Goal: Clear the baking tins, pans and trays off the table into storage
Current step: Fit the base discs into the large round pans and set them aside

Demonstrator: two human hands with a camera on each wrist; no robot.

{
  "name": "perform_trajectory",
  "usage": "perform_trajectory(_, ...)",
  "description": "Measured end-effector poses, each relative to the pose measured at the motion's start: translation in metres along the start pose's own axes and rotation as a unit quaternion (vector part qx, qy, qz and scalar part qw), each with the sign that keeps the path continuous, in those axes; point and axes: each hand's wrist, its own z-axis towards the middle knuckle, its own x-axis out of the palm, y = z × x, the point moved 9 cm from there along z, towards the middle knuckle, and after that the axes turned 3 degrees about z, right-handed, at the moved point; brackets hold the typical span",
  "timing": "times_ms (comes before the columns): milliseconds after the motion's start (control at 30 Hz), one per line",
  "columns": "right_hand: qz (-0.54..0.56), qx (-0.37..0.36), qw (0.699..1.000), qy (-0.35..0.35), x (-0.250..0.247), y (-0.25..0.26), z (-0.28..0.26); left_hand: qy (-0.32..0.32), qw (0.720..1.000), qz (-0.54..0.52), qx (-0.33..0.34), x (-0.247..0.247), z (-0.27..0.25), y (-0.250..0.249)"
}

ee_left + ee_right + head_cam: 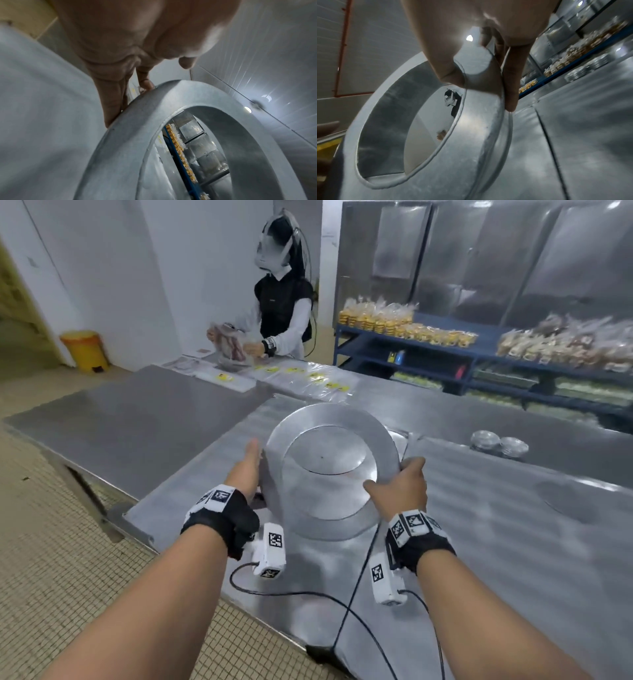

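Note:
Two round metal baking tins (329, 474), a smaller one nested in a larger one, are tilted up on the steel table (479, 542). My right hand (400, 484) grips their right rim, thumb on the inner tin and fingers behind the outer rim. In the right wrist view the right hand (447, 40) pinches the tins (471, 148) the same way. My left hand (246, 463) presses flat against the left wall with straight fingers. The left wrist view shows the left hand (120, 54) lying along the tin's edge (137, 128).
A stack of small foil tins (498, 444) sits at the right of the table, and a flat round disc (575, 501) lies nearer. Another person (284, 302) bags bread at the far side. Blue shelves (411, 350) hold bagged bread. A yellow bin (85, 350) stands far left.

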Motion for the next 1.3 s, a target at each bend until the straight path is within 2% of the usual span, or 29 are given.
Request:
perform_trajectory(233,0.035,-0.001,0.997,-0.074,-0.107,-0.054,-0.014,0.115,0.990,-0.060,-0.050,0.115,-0.044,0.021)
perform_trajectory(333,0.048,-0.010,0.996,-0.073,-0.143,-0.080,-0.017,0.147,0.986,-0.078,-0.027,0.156,-0.068,0.022)
perform_trajectory(433,0.100,0.001,0.994,-0.032,-0.172,-0.105,-0.022,0.159,0.983,-0.089,0.020,0.183,-0.078,0.021)
perform_trajectory(500,0.202,0.040,0.978,-0.019,-0.190,-0.122,-0.024,0.183,0.978,-0.089,0.053,0.197,-0.083,0.023)
perform_trajectory(567,0.313,0.102,0.944,-0.025,-0.206,-0.140,-0.026,0.213,0.971,-0.086,0.072,0.212,-0.092,0.025)
perform_trajectory(633,0.355,0.110,0.927,-0.045,-0.224,-0.147,-0.033,0.234,0.966,-0.088,0.071,0.223,-0.104,0.030)
perform_trajectory(733,0.337,0.104,0.933,-0.075,-0.248,-0.160,-0.045,0.272,0.952,-0.130,0.053,0.240,-0.119,0.039)
perform_trajectory(833,0.322,0.117,0.936,-0.085,-0.262,-0.178,-0.053,0.295,0.944,-0.135,0.067,0.250,-0.129,0.045)
perform_trajectory(933,0.321,0.128,0.934,-0.090,-0.269,-0.194,-0.063,0.329,0.937,-0.065,0.101,0.264,-0.148,0.048)
perform_trajectory(1000,0.320,0.135,0.934,-0.088,-0.270,-0.203,-0.072,0.348,0.932,-0.053,0.085,0.271,-0.157,0.056)
perform_trajectory(1133,0.292,0.140,0.941,-0.100,-0.272,-0.222,-0.087,0.317,0.944,-0.066,0.057,0.270,-0.156,0.079)
perform_trajectory(1300,0.193,0.153,0.963,-0.110,-0.281,-0.250,-0.098,0.321,0.943,-0.035,0.078,0.273,-0.162,0.097)
